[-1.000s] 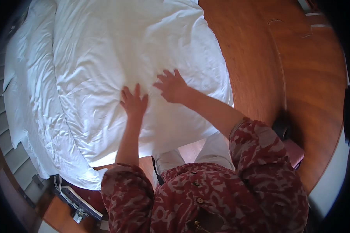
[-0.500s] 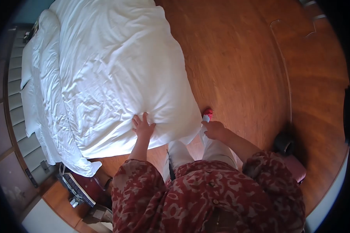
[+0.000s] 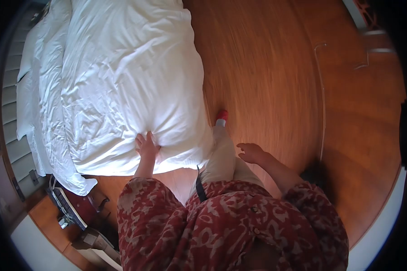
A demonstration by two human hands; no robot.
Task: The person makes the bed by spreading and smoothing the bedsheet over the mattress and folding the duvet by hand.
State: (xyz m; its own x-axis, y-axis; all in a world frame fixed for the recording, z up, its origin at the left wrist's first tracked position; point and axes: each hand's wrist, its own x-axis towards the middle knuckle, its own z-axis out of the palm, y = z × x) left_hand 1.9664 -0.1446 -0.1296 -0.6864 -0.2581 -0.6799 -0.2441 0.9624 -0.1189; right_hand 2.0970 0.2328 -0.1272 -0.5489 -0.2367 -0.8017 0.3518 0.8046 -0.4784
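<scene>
Grey panels stand left of the white duvet, spread out and creased; near its close edge my left hand rests on it, fingers apart; just right of the duvet is my red shoe, and farther right my right hand hangs, its fingers apart or together I cannot tell

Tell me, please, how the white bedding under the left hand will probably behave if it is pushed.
The white bedding will probably fold rather than stay stiff, since wrinkles cover it. It is likely soft, as creases gather around the left hand on it. It seems unlikely to roll, lying spread out broadly.
</scene>
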